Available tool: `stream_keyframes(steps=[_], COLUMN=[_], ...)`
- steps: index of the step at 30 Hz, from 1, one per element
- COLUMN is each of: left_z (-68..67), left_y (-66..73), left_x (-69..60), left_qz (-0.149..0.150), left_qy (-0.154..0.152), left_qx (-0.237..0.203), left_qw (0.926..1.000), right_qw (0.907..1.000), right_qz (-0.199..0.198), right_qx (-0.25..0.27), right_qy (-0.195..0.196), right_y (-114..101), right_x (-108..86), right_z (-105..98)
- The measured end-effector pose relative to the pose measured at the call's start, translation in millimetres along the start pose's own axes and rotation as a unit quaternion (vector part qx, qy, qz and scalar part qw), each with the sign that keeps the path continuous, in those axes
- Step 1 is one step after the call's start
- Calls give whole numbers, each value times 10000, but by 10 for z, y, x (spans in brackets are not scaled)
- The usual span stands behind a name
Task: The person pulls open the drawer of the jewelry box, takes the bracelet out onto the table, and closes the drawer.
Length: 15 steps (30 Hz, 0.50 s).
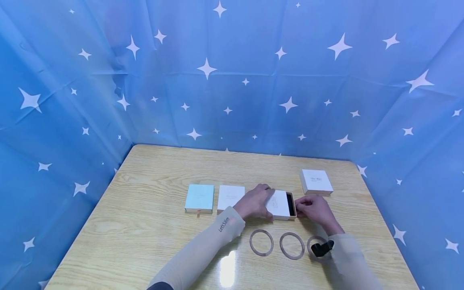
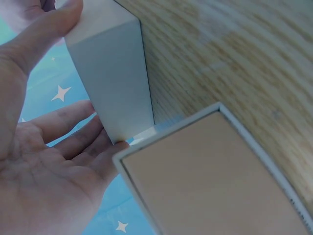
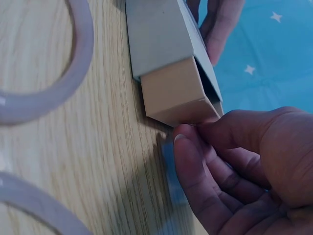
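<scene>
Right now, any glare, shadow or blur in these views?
Head: hard white glare on the table beside the left sleeve; left wrist: dim and hazy, wood grain soft; right wrist: also dim, with a soft shadow on the table beside the right hand.

Pale sleeve (image 1: 197, 250) with dark lettering (image 1: 224, 224)
</scene>
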<state>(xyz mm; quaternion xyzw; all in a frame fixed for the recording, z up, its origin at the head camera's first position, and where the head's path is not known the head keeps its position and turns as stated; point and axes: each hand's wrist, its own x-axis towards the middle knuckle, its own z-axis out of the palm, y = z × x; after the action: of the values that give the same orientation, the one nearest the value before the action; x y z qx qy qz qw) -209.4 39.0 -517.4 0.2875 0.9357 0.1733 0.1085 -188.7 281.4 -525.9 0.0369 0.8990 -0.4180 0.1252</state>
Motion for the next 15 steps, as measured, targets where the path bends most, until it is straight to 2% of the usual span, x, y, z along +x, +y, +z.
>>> stream_keyframes(steps=[8,15], left_z=[1,-3], left_y=[8,6], left_x=[-4,-4], left_qz=[-11,1], left_qy=[60,85], left_qx=[-119,-122], left_qw=[9999,9999], right_qw=[9997,9999], right_qz=[25,86], right_qx=[231,11], right_qy=[-3,-54], right_y=[-49,-114], right_x=[27,45], right_z=[113,164])
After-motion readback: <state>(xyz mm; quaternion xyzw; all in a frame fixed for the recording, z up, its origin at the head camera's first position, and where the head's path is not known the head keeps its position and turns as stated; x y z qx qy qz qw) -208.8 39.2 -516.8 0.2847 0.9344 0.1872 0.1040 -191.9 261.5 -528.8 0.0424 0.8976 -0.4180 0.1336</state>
